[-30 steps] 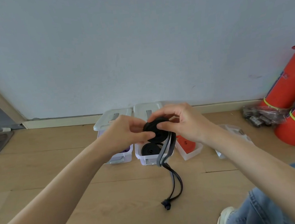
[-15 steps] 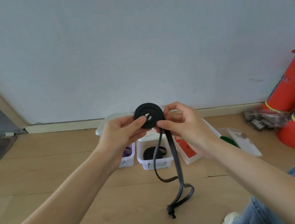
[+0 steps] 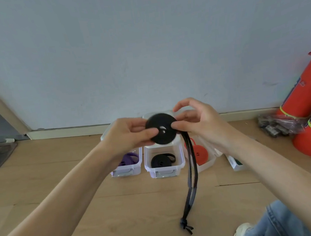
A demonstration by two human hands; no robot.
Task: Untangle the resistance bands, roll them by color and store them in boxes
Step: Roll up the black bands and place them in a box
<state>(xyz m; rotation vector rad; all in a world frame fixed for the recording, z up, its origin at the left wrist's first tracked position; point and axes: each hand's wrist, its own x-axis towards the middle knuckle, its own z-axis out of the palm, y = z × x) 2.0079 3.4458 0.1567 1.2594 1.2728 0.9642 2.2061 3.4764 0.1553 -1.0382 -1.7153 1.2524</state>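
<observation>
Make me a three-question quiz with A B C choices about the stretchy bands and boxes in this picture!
1. Where is the purple band? A the left box B the floor C a hand
2. What colour is the roll being held? A red B black C green
3. Is that roll finished? A yes B no, a tail hangs down C not started

Answers: 1 A, it lies inside the left box. 2 B, the left hand and right hand pinch a black coil. 3 B, the tail dangles to a knot near the floor.

There are 2 hands [image 3: 131,134], 4 open boxes [image 3: 165,166], 2 black bands [image 3: 161,128], 1 purple band [image 3: 129,158], 1 red band [image 3: 200,154], and 2 red fire extinguishers [image 3: 306,89].
</observation>
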